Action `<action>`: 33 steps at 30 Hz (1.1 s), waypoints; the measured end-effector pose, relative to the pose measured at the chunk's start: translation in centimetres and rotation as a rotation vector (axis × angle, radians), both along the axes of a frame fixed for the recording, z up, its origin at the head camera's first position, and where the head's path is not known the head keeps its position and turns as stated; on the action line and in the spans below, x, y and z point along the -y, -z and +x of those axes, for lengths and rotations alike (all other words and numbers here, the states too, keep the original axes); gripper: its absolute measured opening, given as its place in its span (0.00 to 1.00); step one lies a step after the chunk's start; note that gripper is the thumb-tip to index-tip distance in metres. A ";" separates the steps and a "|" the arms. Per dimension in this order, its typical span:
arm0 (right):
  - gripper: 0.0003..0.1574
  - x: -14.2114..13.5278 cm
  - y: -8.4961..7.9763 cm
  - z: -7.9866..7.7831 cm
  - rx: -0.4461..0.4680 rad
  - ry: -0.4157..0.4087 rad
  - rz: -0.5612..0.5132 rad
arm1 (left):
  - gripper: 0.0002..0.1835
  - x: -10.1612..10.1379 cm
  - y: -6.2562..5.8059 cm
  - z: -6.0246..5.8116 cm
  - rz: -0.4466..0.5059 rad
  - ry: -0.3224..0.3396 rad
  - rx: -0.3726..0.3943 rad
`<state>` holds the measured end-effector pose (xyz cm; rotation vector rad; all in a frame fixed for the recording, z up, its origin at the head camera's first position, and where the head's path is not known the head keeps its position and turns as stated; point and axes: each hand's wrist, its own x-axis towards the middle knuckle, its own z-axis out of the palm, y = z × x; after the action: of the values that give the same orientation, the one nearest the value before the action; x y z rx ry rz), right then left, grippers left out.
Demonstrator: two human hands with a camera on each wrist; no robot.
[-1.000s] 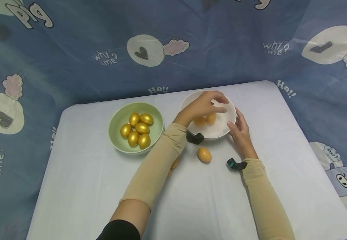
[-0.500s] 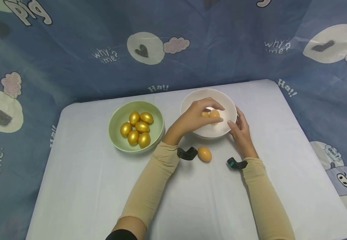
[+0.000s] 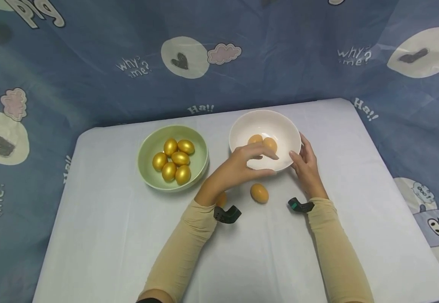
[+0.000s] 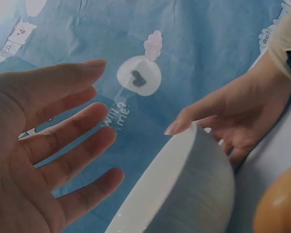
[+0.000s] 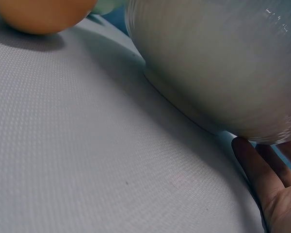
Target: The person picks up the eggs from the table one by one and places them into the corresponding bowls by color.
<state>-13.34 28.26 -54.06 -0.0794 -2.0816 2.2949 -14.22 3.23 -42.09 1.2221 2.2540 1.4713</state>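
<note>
Blue cloth (image 3: 265, 25): spreads behind and to both sides, printed with clouds, hearts and lettering; probably there to screen the surroundings.
White table (image 3: 90, 235): a pale, finely textured surface under everything being handled.
Tan sleeves (image 3: 342, 252): cover both forearms nearly to the wrists, coming in from the near edge.
Green bowl (image 3: 148, 148): sits at the person's left, apart from the other bowl – perhaps so the two kinds of egg lie separately.
White bowl (image 3: 285, 132): just right of the middle, within reach of both hands; it seems to rest on its foot.
Right hand (image 3: 307, 170): holds the white bowl by its right side, thumb at the rim and fingers against the outer wall, apparently to steady it.
Left hand (image 3: 247, 162): wide and holding nothing, thumb well apart from the fingers, over the near rim – the wrist view shows those fingers clear of the bowl.
Black wrist cameras (image 3: 227, 214): one on each wrist, placed to face that hand's work.
Gold eggs (image 3: 180, 158): six, grouped inside the green bowl.
Tan eggs (image 3: 270, 144): two inside the white bowl, where the curved wall should keep them from rolling; one on the table just in front, another partly hidden by the left wrist.
</note>
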 end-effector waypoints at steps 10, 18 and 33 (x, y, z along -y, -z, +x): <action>0.43 0.1 -0.2 0.1 0.001 0.006 0.004 | 0.18 1.7 2.5 2.5 -0.025 0.063 0.039; 0.43 0.3 -0.3 0.1 0.016 0.017 0.014 | 0.21 2.6 4.0 3.6 -0.144 0.034 0.129; 0.42 0.2 -0.1 0.0 0.014 0.017 0.008 | 0.19 0.7 6.6 3.8 -0.377 0.009 0.053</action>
<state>-13.35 28.06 -53.96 -0.1130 -2.0880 2.2828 -10.40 2.53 -48.68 1.0598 2.3434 0.9964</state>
